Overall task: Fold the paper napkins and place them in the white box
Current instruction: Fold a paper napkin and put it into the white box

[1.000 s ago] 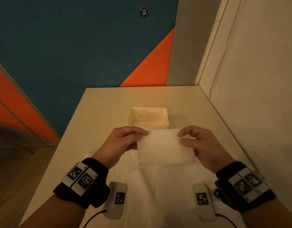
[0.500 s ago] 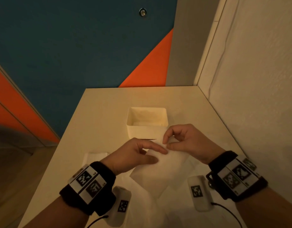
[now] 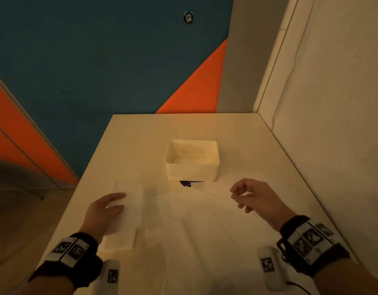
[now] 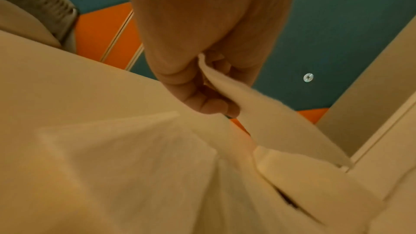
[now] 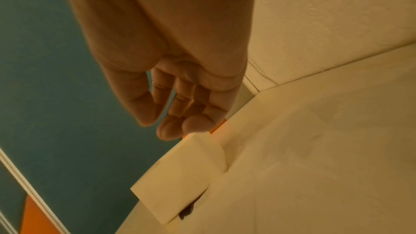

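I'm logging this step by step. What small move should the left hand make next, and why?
Probably carry the folded napkin forward and right to the white box. The left hand grips it near the table's left edge; the right hand hangs loosely curled, holding nothing.

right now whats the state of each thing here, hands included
folded white paper napkin: pinched at one edge by the left hand
left hand: gripping that napkin
right hand: loosely curled, holding nothing
small white box: upright, open-topped
spread white napkins: unfolded on the table
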